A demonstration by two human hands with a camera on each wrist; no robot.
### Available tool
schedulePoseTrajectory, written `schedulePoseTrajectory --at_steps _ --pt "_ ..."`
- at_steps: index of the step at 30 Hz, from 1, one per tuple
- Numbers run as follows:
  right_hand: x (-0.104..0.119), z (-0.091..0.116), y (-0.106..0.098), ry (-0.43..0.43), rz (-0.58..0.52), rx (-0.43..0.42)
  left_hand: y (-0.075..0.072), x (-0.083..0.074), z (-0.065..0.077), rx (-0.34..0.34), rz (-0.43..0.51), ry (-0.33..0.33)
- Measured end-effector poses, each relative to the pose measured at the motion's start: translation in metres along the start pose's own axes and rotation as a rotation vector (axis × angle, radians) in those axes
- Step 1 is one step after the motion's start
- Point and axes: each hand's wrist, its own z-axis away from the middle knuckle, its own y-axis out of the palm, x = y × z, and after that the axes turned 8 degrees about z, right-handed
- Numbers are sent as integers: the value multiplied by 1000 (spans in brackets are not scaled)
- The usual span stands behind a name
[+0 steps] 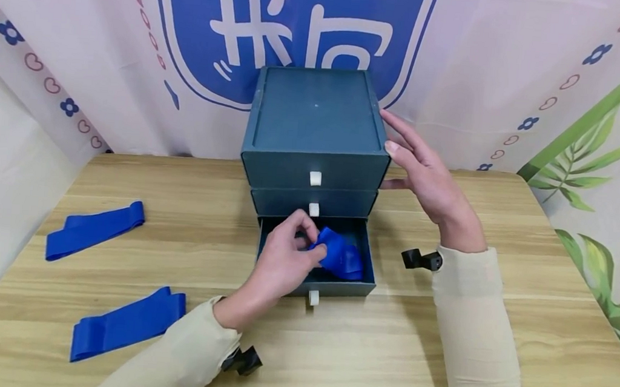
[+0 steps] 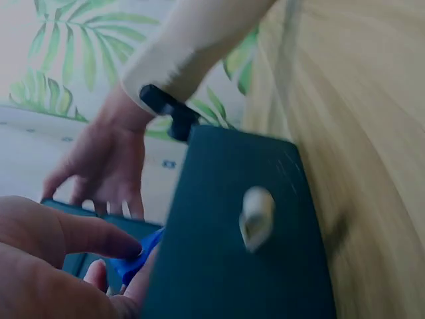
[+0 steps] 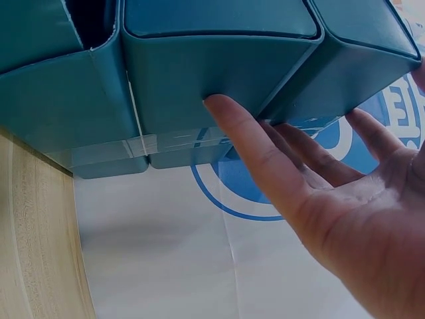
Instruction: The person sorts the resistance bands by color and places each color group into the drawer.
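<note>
A dark teal drawer box (image 1: 316,115) stands on the table with its bottom drawer (image 1: 343,289) pulled out. My left hand (image 1: 285,255) reaches into that drawer and pinches a blue resistance band (image 1: 340,253) between thumb and fingers. Part of the band lies folded on the drawer floor. In the left wrist view, a bit of the blue band (image 2: 136,262) shows between the fingertips, beside the drawer front (image 2: 232,232). My right hand (image 1: 431,179) touches the box's right side with fairly straight, spread fingers. The right wrist view shows this hand (image 3: 332,193) against the side wall, holding nothing.
Two more folded blue bands (image 1: 94,231) lie on the left of the wooden table (image 1: 412,359), the nearer band (image 1: 127,322) close to the left forearm. White pull tabs (image 1: 315,178) stick out from the drawer fronts. A printed curtain (image 1: 462,66) hangs behind the box.
</note>
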Motion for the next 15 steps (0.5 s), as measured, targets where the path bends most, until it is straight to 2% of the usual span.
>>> schedulePoseTrajectory --at_steps 6,11,15 --pt "1 0 -1 5 32 -1 -18 10 -5 -57 -236 44" --pt "0 1 -1 12 39 -4 -22 10 -7 -60 -333 45" --pt "0 1 0 15 51 -8 -24 12 -6 -62 -414 104"
